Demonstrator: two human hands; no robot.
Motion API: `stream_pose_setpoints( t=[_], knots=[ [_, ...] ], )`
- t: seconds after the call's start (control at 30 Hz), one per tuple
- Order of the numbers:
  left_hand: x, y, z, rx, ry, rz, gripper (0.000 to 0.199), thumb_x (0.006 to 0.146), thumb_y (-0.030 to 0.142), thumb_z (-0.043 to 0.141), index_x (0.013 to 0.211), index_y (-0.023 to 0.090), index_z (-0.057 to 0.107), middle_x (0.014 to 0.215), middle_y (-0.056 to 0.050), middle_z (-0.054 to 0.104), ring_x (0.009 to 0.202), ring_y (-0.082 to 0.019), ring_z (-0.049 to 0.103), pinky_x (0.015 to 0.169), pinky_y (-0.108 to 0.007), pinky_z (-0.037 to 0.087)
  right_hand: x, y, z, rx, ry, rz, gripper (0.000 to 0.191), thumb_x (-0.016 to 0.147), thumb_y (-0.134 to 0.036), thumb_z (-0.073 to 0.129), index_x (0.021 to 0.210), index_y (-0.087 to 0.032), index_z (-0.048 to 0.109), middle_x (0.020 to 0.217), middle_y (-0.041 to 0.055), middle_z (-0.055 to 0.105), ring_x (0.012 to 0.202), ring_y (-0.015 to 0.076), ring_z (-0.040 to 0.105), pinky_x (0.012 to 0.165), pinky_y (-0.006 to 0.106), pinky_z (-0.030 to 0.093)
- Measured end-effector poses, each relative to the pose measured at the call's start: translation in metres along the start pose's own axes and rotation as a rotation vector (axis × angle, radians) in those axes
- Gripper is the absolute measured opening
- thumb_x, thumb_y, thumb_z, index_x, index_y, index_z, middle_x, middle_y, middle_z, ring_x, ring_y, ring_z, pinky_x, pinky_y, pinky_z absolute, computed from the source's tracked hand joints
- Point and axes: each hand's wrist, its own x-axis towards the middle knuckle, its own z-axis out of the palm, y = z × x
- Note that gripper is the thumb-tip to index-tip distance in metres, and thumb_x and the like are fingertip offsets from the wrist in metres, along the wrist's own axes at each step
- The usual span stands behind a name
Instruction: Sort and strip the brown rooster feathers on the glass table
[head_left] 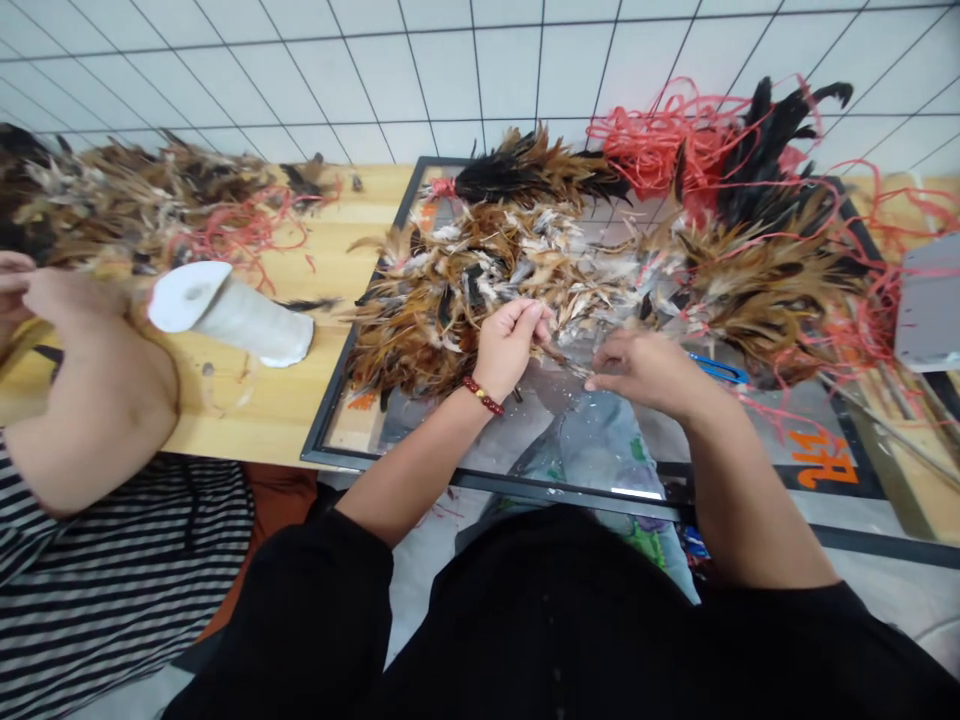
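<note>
Brown feathers (556, 354) reach from the closed fingertips of my left hand (507, 348), which wears a dark red bead bracelet. Their pale ends meet the curled fingers of my right hand (643, 372), which appear closed on them, though the exact contact is small and unclear. Both hands are over a glass panel (480, 440) with a black frame. Just behind them spreads a pile of loose brown, white and dark feathers (465, 260). Beside my right wrist lies a blue-handled tool (718, 369), partly covered by that wrist.
Tied feather bundles (517, 170) lie behind the pile and at right (772, 280). Tangled red plastic ribbon (667, 150) sits at the back. A white roll (251, 318) rests left of the panel, near a co-worker's arm (105, 370). A grey device (930, 300) stands far right.
</note>
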Motion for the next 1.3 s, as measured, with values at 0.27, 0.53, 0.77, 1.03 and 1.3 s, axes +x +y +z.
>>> stream_pose_setpoints(
  t=[0.27, 0.53, 0.77, 1.03, 1.3],
  knots=[
    [-0.005, -0.003, 0.003, 0.158, -0.175, -0.066, 0.021, 0.092, 0.032, 0.064, 0.080, 0.016, 0.070, 0.074, -0.003, 0.072, 0.071, -0.012, 0.067, 0.073, -0.026, 0.055, 0.000, -0.006, 0.002, -0.088, -0.025, -0.148, 0.009, 0.081, -0.019, 0.058, 0.074, -0.021, 0.062, 0.071, 0.0025, 0.063, 0.065, 0.0165, 0.054, 0.065, 0.030, 0.038],
    [-0.021, -0.006, 0.010, 0.597, -0.258, 0.184, 0.020, 0.092, 0.025, 0.057, 0.079, 0.017, 0.069, 0.070, -0.001, 0.069, 0.069, -0.014, 0.064, 0.070, -0.026, 0.047, -0.004, -0.027, -0.013, 0.007, 0.134, -0.172, 0.013, 0.088, -0.020, 0.056, 0.083, -0.020, 0.068, 0.081, 0.0052, 0.071, 0.075, 0.0186, 0.063, 0.072, 0.031, 0.045],
    [-0.018, -0.003, 0.013, 0.221, -0.239, 0.026, 0.019, 0.092, 0.031, 0.061, 0.080, 0.017, 0.068, 0.070, 0.001, 0.067, 0.063, -0.010, 0.064, 0.064, -0.021, 0.050, 0.004, -0.025, 0.000, 0.475, 0.406, -0.078, 0.026, 0.083, -0.038, 0.074, 0.100, -0.020, 0.070, 0.083, 0.0031, 0.072, 0.077, 0.0170, 0.066, 0.074, 0.032, 0.053],
    [-0.019, 0.001, 0.013, 0.205, -0.243, -0.017, 0.022, 0.092, 0.029, 0.062, 0.076, 0.015, 0.069, 0.068, -0.002, 0.070, 0.065, -0.011, 0.064, 0.070, -0.024, 0.052, 0.002, -0.033, 0.007, 0.280, 0.510, -0.178, 0.029, 0.088, -0.036, 0.070, 0.114, -0.023, 0.067, 0.083, 0.0013, 0.072, 0.076, 0.0167, 0.068, 0.082, 0.034, 0.055],
    [-0.018, 0.003, 0.011, 0.136, -0.309, 0.000, 0.037, 0.093, 0.038, 0.063, 0.062, 0.017, 0.060, 0.058, 0.002, 0.060, 0.058, -0.008, 0.056, 0.068, -0.023, 0.050, 0.006, -0.026, 0.004, 0.189, 0.665, -0.230, 0.025, 0.087, -0.046, 0.073, 0.101, -0.026, 0.076, 0.086, 0.0032, 0.075, 0.079, 0.0200, 0.070, 0.081, 0.038, 0.057]
  ],
)
